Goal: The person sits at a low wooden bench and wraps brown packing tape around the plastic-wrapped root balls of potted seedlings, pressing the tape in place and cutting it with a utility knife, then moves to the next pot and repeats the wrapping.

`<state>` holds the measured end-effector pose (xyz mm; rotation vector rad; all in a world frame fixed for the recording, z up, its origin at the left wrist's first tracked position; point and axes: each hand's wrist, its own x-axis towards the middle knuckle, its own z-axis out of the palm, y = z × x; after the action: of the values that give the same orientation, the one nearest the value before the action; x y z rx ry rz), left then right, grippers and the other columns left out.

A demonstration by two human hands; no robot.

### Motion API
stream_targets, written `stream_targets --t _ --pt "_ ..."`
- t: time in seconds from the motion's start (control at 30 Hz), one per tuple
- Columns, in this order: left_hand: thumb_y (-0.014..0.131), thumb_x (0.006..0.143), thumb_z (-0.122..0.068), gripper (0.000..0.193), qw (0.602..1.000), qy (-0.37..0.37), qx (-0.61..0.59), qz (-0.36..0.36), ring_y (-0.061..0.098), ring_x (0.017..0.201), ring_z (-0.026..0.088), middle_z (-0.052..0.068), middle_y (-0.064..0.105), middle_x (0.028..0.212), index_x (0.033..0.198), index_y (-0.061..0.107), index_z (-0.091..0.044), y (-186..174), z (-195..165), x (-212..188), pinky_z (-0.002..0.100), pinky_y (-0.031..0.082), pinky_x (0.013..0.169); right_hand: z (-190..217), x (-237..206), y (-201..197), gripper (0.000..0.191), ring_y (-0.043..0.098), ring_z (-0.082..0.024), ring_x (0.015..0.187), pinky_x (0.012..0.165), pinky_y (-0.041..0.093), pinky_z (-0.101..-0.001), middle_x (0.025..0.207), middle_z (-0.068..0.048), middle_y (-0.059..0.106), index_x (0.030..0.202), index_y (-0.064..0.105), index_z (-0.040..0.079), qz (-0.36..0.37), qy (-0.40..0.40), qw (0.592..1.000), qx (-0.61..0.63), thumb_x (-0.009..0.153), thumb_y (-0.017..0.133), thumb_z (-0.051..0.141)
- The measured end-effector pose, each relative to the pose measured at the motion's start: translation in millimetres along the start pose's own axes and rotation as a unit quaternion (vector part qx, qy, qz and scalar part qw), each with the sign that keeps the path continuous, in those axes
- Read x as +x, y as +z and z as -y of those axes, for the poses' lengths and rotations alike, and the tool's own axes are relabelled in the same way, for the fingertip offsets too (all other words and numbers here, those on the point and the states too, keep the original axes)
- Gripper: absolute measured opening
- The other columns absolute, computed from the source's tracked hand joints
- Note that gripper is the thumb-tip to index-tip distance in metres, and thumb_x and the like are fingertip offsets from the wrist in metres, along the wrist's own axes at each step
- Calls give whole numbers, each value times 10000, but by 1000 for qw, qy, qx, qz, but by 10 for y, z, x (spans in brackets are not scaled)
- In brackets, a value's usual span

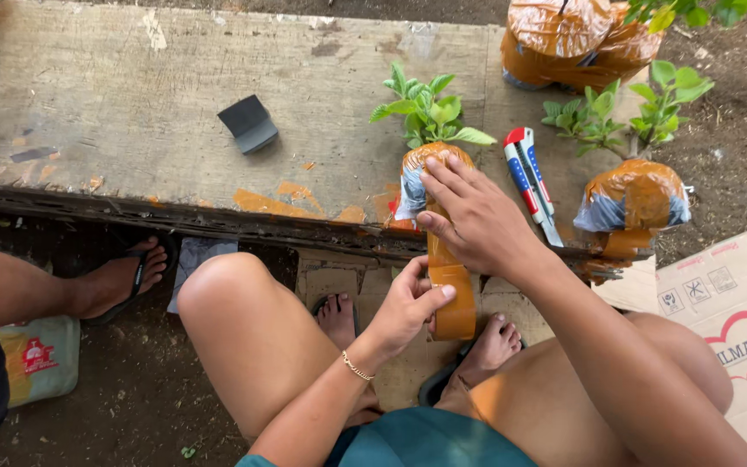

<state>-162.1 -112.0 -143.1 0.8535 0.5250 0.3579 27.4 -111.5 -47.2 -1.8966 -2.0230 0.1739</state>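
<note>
Both hands work — left hand (408, 303) grip pinches brown tape roll (453, 307); right hand (469, 216) fingers flat on wrapped seedling (430, 156).

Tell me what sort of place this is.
Probably an outdoor yard or small plant nursery: a rough wooden bench on bare soil, seedlings with taped root balls, and flattened cardboard as ground cover.

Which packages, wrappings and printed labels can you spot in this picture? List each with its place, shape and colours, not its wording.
Cardboard box: flattened on the ground at right, pale, with a red heart outline and small handling symbols.
Wrapped seedling: bench edge, under the right hand, rounded bundle in brown tape and clear plastic.
Second wrapped seedling: right, same wrapping.
Taped bundle: top, orange-brown.
Tape roll: brown, in the left hand.
Bag: lower left, pale green, red print.
</note>
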Motion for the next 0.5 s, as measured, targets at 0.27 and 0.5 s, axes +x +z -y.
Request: stream_targets --t 0.27,0.5 --pt "622 982 -201 419 999 -21 -42 -5 512 565 23 0 626 891 1349 473 -63 26 83 52 188 393 453 -102 61 129 694 321 -327 1496 1186 252 -497 1592 -148 417 1506 472 39 34 24 998 -40 1022 450 536" --pt "570 1003 -175 318 977 -117 -179 14 704 891 118 39 660 1071 1304 512 -90 60 -56 50 305 621 729 -86 79 95 703 305 -325 1503 1181 255 -514 1609 -132 394 1512 456 56 51 52 997 -19 1020 437 557"
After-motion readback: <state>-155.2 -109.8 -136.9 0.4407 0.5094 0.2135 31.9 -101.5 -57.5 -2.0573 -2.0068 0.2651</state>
